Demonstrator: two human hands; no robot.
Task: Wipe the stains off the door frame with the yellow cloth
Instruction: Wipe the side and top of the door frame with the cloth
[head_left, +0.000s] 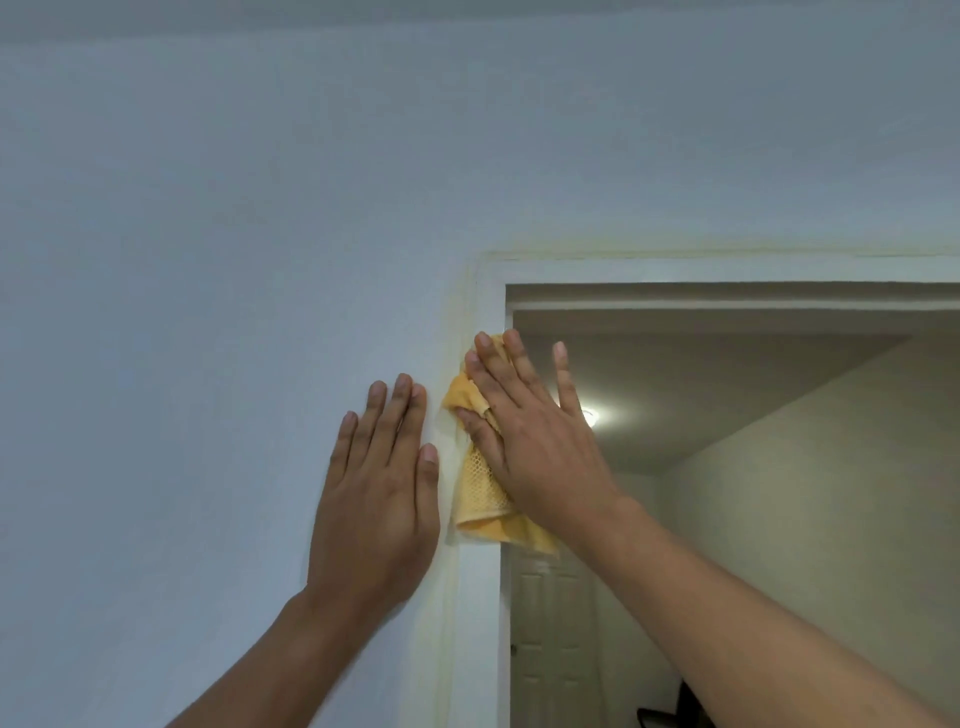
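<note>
The white door frame (480, 623) runs up the middle and turns right along the top of the doorway. Faint yellowish smears line its outer edge by the wall. A crumpled yellow cloth (483, 499) lies against the frame's upright. My right hand (530, 441) presses the cloth flat onto the frame, fingers straight and spread, pointing up. To the left of the frame my left hand (379, 488) rests flat on the pale blue wall, fingers straight and together, not touching the cloth.
The pale blue wall (208, 312) fills the left and top. Through the doorway I see a beige room, a lit ceiling lamp (589, 415), a white panelled door (550, 639) and a dark object (670, 714) at the bottom.
</note>
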